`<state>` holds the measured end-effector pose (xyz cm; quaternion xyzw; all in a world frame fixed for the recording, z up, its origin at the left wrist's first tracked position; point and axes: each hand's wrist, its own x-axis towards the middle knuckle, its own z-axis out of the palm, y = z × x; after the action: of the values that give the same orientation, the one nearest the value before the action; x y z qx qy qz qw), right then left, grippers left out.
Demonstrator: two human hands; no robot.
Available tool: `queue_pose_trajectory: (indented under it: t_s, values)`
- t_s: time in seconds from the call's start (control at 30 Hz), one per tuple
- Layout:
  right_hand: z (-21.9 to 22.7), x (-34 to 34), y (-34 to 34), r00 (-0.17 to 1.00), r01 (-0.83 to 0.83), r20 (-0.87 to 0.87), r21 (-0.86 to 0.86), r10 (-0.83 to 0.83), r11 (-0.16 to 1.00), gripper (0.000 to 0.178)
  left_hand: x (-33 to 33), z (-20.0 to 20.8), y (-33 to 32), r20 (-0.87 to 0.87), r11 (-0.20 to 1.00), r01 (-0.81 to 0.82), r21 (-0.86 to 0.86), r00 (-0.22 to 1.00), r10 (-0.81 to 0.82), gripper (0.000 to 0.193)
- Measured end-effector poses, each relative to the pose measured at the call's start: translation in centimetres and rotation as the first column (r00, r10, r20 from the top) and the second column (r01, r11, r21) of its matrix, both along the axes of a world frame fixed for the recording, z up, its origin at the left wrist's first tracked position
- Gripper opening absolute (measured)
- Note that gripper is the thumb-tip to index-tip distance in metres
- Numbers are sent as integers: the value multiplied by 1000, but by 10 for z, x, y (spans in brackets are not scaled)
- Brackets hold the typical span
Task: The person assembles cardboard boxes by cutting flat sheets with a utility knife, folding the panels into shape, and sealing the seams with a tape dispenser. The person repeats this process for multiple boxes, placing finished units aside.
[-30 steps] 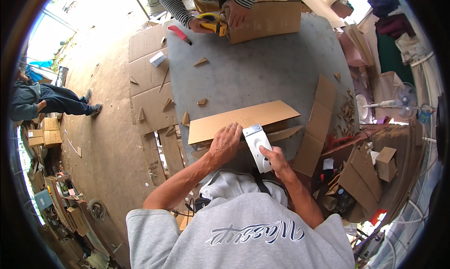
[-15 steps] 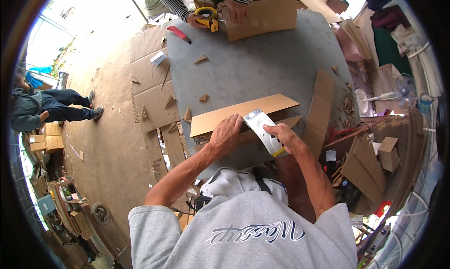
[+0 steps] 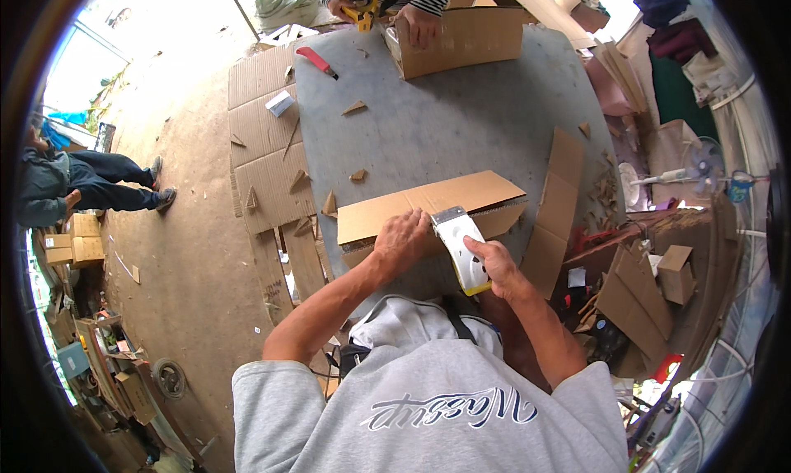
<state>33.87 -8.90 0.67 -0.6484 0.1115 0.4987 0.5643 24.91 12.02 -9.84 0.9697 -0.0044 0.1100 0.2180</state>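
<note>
A long, narrow cardboard box [image 3: 470,190] lies near the table's front edge. My left hand [image 3: 402,241] is closed over the near edge of its top, thumb side hidden. In my right hand [image 3: 498,267] is a white tape dispenser [image 3: 465,244] with a metal head and a yellow edge. Its head touches the box's near top edge, just right of my left fingers. Whether tape runs between dispenser and box, I cannot tell. A folded strip of cardboard [image 3: 554,213] lies to the right of the box.
Across the grey table [image 3: 445,119], a person in striped sleeves handles another cardboard box [image 3: 470,43] and a yellow tape dispenser [image 3: 361,10]. A red utility knife [image 3: 316,62] and cardboard scraps [image 3: 354,108] lie on the table. Another person [image 3: 91,180] stands at left.
The dispenser's head has come down against the box's near edge, and its body has swung closer to me. The gap beneath the box's top panel has narrowed. The other person's dispenser has moved away.
</note>
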Motion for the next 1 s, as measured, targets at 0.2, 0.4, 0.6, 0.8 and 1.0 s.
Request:
queue_pose_trajectory:
  t_s: [0.2, 0.4, 0.6, 0.8, 1.0]
  values:
    - [-11, -42, -19, 972, 38, 233, -60, -23, 997, 45, 2, 4, 5, -43, 995, 20, -94, 999, -24, 19]
    - [-22, -72, -46, 917, 3, 397, -110, 41, 994, 51, 3, 3, 4, -37, 997, 43, -71, 998, -46, 21]
    - [-43, -99, -63, 949, 101, 313, -170, -43, 980, 56, 5, 2, 0, -26, 997, 8, -75, 1000, -10, 28]
    - [-81, -108, -82, 943, 44, 334, -148, 8, 988, 61, 5, 9, 2, -95, 997, 25, -71, 995, -32, 25]
    - [-165, -83, -72, 900, -75, 384, -331, 207, 941, 63, 3, 30, 4, -69, 991, 106, -79, 991, -112, 22]
